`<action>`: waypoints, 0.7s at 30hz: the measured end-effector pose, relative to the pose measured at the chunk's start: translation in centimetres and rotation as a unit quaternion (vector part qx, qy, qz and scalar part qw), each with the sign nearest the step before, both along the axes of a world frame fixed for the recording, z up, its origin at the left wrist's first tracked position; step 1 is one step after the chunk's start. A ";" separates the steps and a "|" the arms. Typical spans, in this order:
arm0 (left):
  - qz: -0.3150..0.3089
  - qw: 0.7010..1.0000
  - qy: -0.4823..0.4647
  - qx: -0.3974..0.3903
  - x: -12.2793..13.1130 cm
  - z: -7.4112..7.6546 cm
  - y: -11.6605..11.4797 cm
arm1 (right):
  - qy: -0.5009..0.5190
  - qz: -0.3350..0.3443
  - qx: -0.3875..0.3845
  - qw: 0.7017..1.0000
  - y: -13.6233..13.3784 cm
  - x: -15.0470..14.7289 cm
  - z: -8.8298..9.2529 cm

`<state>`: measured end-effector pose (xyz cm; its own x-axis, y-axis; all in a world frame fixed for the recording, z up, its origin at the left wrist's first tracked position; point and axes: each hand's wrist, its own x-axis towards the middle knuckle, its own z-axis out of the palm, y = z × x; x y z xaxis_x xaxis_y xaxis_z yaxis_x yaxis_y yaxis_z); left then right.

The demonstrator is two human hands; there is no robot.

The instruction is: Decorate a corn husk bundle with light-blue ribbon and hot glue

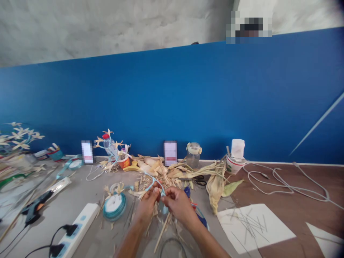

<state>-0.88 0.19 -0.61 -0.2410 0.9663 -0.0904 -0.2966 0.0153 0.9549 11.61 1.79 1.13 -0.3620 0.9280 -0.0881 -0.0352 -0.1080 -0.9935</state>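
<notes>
Near the middle of the table, my left hand point(148, 204) and my right hand point(177, 203) are close together, fingers pinched. Between them is a thin branched stem wrapped in light-blue ribbon point(151, 178), its upper branches rising above my fingers. My right fingertips pinch the ribbon at the stem's lower part, and a light-blue end hangs below them. My left fingers close on the stem's other side. Left of my hands lies a teal ribbon spool point(115, 208) with a pale husk flower behind it. Dried corn husks point(153, 165) and scraps spread behind and beneath my hands.
To the left are a glue gun point(37, 208) and a power strip point(79, 229) with plugs. Right, wire pieces lie on white paper point(228, 224). Scissors point(200, 181), a lidded jar point(192, 157), a cup point(234, 165) and a phone point(170, 153) stand or lie before a blue partition point(172, 96).
</notes>
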 end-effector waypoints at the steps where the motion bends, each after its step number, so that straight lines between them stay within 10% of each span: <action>1: -0.023 1.000 -0.001 0.009 0.0 0.1 0.0 | 0.008 -0.002 -0.004 1.000 0.1 0.0 0.0; 21: -0.080 0.996 0.044 0.006 0.2 0.9 -0.4 | -0.070 0.038 0.035 0.996 0.0 0.5 -0.2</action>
<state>-0.63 -0.18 0.33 -0.0910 0.9938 -0.0643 -0.2057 0.0444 0.9776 12.14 1.79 0.97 -0.4197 0.9043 -0.0781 0.1105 -0.0345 -0.9933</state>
